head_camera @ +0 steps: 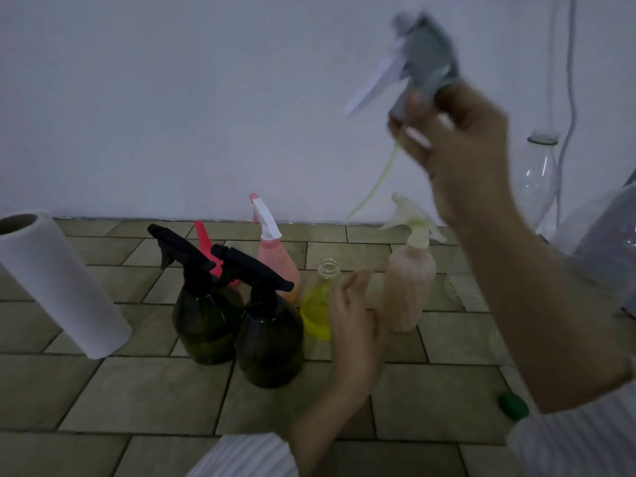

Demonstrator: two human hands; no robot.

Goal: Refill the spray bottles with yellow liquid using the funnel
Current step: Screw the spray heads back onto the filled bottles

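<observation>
My right hand (461, 149) holds a grey spray head (423, 63) high in the air, its white trigger and yellow-tinted dip tube (375, 187) hanging down. Below it stands an open clear bottle (318, 301) partly filled with yellow liquid, its neck uncapped. My left hand (354, 325) rests against that bottle's right side, fingers loosely curled near it. A pale pink ribbed spray bottle (407, 287) stands just right of it. A pink spray bottle (275, 259) stands behind. A pink funnel (206, 246) pokes up behind two dark spray bottles (237, 315).
A white paper towel roll (58, 284) lies at the left. A green cap (512, 406) sits on the tiles at the right. A clear plastic bottle (538, 177) and a large clear container (599, 235) stand at the far right by the wall.
</observation>
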